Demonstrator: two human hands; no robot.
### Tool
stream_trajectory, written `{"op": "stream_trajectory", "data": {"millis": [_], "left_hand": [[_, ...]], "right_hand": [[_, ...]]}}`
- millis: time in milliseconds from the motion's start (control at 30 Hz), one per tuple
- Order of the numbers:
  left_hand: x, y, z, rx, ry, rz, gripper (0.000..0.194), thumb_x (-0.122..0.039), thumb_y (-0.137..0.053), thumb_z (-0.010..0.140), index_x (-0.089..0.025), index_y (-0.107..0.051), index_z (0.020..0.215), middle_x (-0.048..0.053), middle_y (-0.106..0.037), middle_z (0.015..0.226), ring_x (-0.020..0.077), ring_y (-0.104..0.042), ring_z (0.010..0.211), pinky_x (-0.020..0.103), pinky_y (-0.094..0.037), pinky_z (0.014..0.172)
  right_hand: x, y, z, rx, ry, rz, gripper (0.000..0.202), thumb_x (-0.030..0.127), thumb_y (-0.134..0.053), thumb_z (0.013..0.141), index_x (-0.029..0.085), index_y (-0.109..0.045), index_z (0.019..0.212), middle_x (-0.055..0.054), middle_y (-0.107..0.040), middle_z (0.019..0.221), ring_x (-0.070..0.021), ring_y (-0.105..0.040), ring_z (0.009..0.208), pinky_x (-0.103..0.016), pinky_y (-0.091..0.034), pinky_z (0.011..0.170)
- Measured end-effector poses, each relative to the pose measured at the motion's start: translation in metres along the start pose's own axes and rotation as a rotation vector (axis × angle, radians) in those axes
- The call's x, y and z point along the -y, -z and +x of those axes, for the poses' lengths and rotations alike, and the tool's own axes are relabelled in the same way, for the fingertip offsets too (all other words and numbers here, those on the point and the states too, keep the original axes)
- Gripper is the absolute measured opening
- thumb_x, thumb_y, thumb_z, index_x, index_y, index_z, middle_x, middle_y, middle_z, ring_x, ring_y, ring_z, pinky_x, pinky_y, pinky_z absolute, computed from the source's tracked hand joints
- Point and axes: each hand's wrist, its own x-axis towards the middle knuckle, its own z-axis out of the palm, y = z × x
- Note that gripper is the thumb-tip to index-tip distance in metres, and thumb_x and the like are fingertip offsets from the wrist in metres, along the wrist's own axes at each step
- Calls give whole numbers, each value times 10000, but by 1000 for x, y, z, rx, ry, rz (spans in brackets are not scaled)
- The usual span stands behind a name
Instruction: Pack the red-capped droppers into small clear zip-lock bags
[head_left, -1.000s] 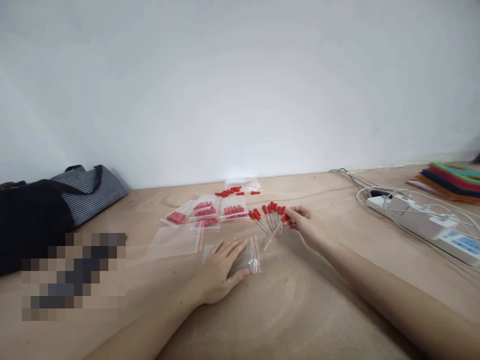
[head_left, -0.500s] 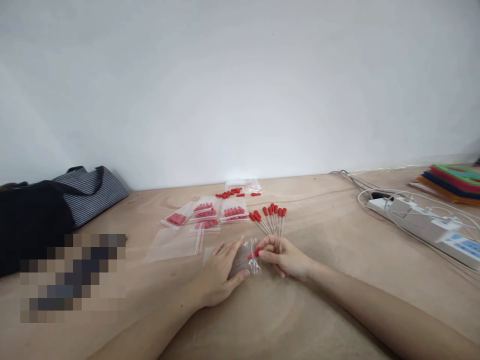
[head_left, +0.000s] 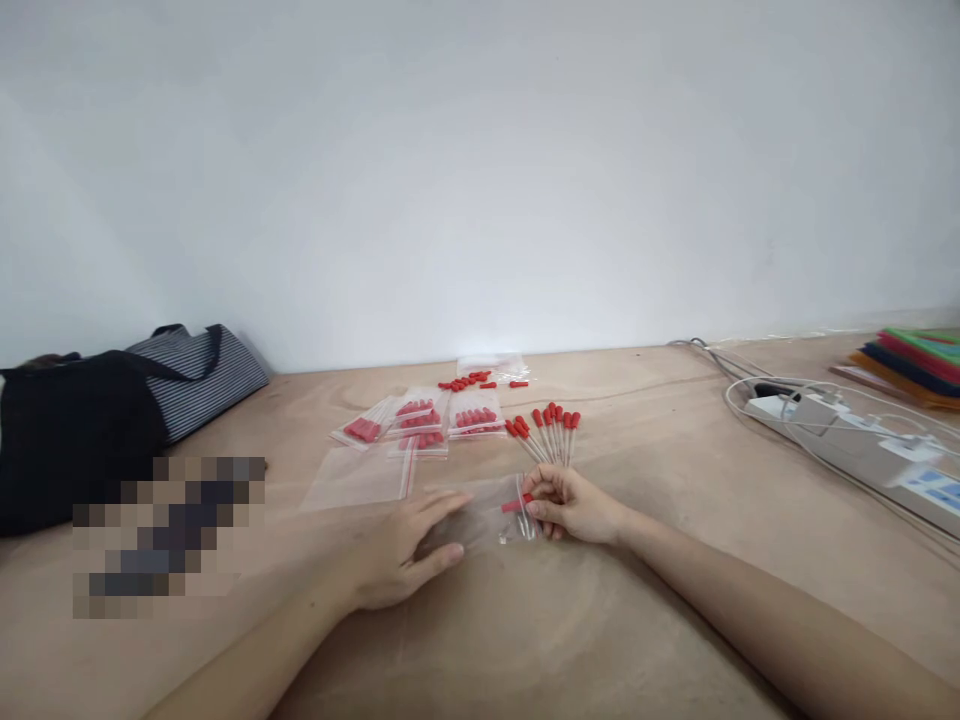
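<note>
My left hand lies flat on the left part of a small clear zip bag on the wooden table, pinning it down. At the bag's red-striped mouth, my right hand pinches a thin dropper with a red cap, its cap end at the opening. A fan of several more red-capped droppers lies just beyond the right hand.
Several small bags filled with red caps and loose red caps lie farther back. An empty clear bag sits left of centre. A black and striped bag is at the left, a power strip with cables and coloured sheets at the right.
My right hand took one dropper from the fan and brought it back to the bag's mouth. My left hand slid left along the bag, staying flat on it.
</note>
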Motion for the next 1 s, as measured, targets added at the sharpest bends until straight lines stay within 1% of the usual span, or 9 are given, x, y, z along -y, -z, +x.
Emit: {"op": "stream_trajectory", "data": {"millis": [133, 267, 533, 667, 767, 833, 900, 967, 1000], "left_hand": [[10, -1, -12, 49, 72, 39, 516, -411, -446, 840, -219, -324, 1303, 73, -371, 1346, 269, -324, 1223, 444, -270, 999], [9, -7, -5, 43, 56, 48, 524, -406, -444, 837, -208, -323, 1306, 75, -401, 1327, 276, -343, 1209, 458, -272, 992], [7, -13, 2, -38, -31, 14, 492, -379, -473, 835, -242, -338, 1288, 40, -428, 1305, 230, -409, 1156, 382, -333, 960], [5, -12, 1, -43, -30, -1, 485, -377, -484, 831, -235, -355, 1276, 45, -445, 1289, 232, -420, 1144, 379, -334, 957], [3, -11, 2, -35, -12, 3, 483, -381, -483, 831, -230, -361, 1273, 51, -451, 1284, 239, -422, 1142, 387, -334, 954], [2, -10, 4, -29, 6, 1, 495, -394, -482, 828, -232, -353, 1277, 56, -443, 1291, 246, -422, 1144, 398, -336, 950], [0, -9, 6, -24, 25, -1, 509, -406, -490, 819, -234, -350, 1278, 60, -436, 1298, 255, -423, 1145, 410, -339, 944], [-2, -9, 9, -20, 41, 2, 518, -411, -501, 809, -232, -357, 1274, 65, -430, 1304, 265, -415, 1153, 421, -336, 944], [-4, -8, 11, -15, 47, 2, 520, -410, -504, 806, -230, -360, 1272, 68, -429, 1305, 267, -412, 1156, 424, -334, 945]], "right_hand": [[1, 3, -1, 43, -10, 9, 359, 415, -670, 625, 177, -464, 797, 73, -531, 556, -35, -469, 402, -147, -357, 374], [3, 4, -4, 73, -12, 25, 361, 419, -677, 616, 178, -471, 789, 70, -547, 569, -24, -430, 360, -147, -333, 348], [2, -5, -3, -31, 58, -93, 293, 401, -716, 561, 140, -656, 678, 35, -537, 565, -14, -381, 400, -133, -297, 339], [4, -7, -6, -23, 61, -109, 316, 437, -676, 597, 150, -695, 730, 23, -553, 567, -18, -369, 395, -138, -288, 330], [9, 0, -9, -36, 2, -104, 328, 421, -673, 593, 147, -692, 773, 13, -579, 585, -20, -362, 363, -156, -289, 320], [11, 12, -7, -137, -58, -131, 297, 385, -669, 596, 137, -682, 759, 11, -580, 568, -22, -349, 333, -168, -279, 309], [12, 32, 0, -348, -89, -194, 230, 348, -646, 621, 133, -663, 701, 12, -569, 546, -26, -347, 328, -175, -282, 316], [11, 56, 10, -645, -92, -287, 185, 317, -619, 647, 144, -650, 703, 2, -591, 586, -39, -391, 364, -179, -321, 358], [9, 69, 16, -709, -98, -306, 187, 304, -613, 653, 141, -650, 738, -13, -611, 632, -51, -431, 400, -183, -344, 387]]}}
